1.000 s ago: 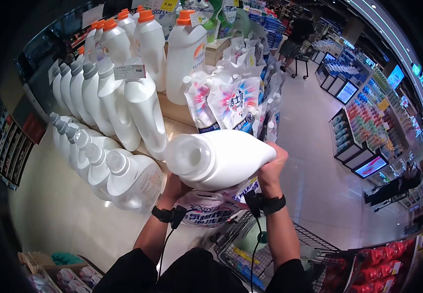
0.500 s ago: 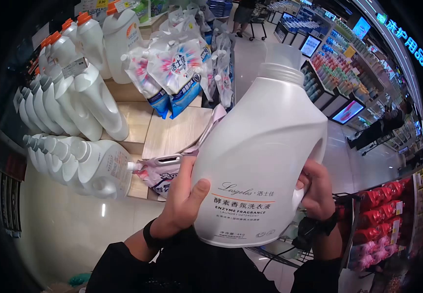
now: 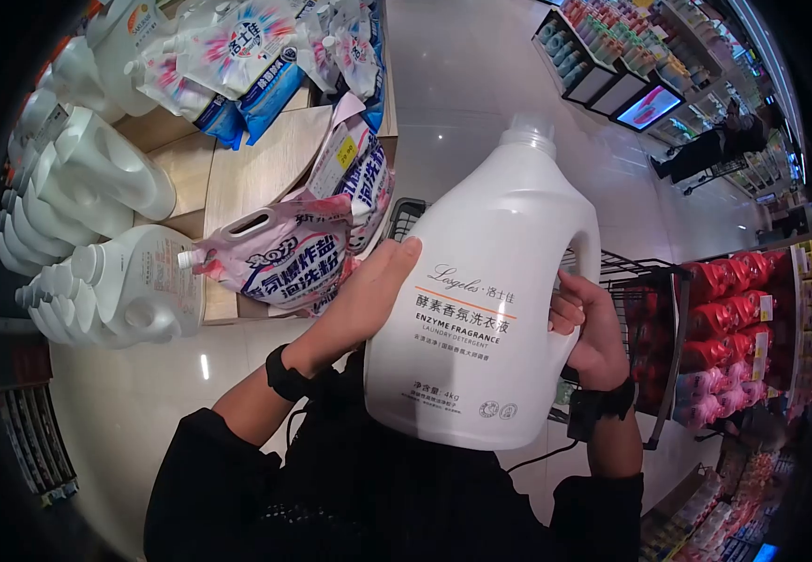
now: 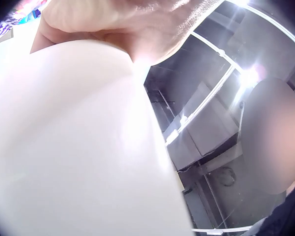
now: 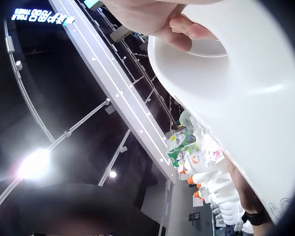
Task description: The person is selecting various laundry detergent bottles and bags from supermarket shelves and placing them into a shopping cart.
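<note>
A large white laundry detergent bottle [image 3: 490,225] is held in front of the body, its printed label facing up at me and its translucent cap pointing away. My left hand [image 3: 378,292] grips the bottle's left side, thumb near the front edge and fingers hidden behind. The left wrist view has that palm [image 4: 108,22] against the smooth white side. On the opposite side my right hand [image 3: 596,328] holds the handle, fingers curled through its opening. From the right wrist, the curled fingers [image 5: 184,32] show inside the handle hole.
Pink bags [image 3: 280,258] of washing powder stand on a wooden display [image 3: 261,173] at left, beside rows of white bottles [image 3: 139,281]. A wire shopping cart [image 3: 626,272] is behind the bottle at right, near red packs [image 3: 715,309]. Another person [image 3: 720,145] stands farther off.
The bottle has turned from cap-toward-me to label-up, then tilted slightly and shifted left. The right hand has come round to the handle. The view has swung right and down.
</note>
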`<state>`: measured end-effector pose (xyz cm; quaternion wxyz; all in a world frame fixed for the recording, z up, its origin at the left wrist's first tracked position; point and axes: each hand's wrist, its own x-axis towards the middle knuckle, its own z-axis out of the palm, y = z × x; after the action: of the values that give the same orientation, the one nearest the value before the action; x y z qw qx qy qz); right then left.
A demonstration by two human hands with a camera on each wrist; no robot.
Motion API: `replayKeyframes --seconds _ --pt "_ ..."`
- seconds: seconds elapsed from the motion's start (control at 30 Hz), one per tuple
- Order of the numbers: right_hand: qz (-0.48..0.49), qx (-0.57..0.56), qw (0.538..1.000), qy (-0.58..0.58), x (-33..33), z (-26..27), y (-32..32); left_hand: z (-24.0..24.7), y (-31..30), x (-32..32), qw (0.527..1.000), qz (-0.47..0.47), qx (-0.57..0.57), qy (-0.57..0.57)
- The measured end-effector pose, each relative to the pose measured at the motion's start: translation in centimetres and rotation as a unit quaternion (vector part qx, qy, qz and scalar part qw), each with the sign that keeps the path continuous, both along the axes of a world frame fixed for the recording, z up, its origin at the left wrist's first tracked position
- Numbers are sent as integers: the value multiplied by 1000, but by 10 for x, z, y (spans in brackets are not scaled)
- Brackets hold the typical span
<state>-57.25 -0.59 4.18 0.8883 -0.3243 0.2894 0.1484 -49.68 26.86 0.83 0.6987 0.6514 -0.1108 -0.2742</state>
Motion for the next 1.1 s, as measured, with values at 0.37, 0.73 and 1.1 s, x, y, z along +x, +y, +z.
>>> replayKeyframes --seconds 0.37,0.73,1.1 --pt "26 62 997 -36 -8 0 -9 -6 -4 -9 998 1 -52 23" --pt "55 85 990 -98 -21 24 -2 -22 -8 -15 997 9 -75 36" --pt "46 -109 984 -129 -21 42 75 -13 -34 -44 975 60 57 -207"
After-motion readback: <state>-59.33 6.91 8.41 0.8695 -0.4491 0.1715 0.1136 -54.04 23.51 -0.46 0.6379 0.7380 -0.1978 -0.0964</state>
